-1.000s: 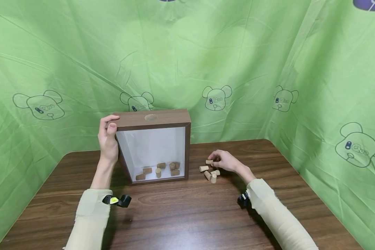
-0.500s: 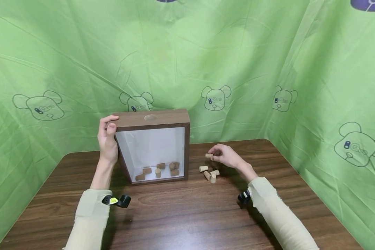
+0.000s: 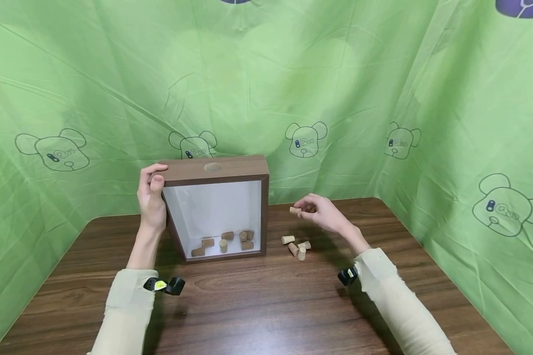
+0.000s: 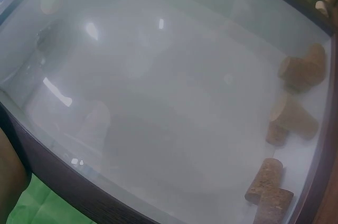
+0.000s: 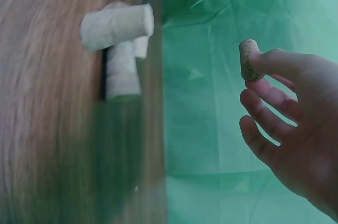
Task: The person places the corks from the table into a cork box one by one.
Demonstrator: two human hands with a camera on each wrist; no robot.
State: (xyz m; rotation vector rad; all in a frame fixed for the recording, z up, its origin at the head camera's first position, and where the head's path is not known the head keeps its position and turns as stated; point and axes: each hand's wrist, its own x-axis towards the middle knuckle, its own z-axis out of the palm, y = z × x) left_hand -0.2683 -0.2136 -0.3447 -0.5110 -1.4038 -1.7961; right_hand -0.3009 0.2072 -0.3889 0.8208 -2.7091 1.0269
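A brown wooden shadow box with a clear front stands upright on the table. In its top edge is a round hole. My left hand grips its upper left corner, thumb at the front. Several corks lie along the bottom inside, seen also as corks in the left wrist view. To the right of the box, my right hand pinches one cork between thumb and fingertips, raised above the table. Below that hand, several loose corks lie in a small group.
The dark wood-grain table reaches back to a green curtain with printed bear heads, which also closes off both sides. Black wrist cameras are strapped at both sleeves.
My right hand has lifted the pinched cork off the table, up and slightly left, away from the loose group. The left hand and the box have stayed in place.
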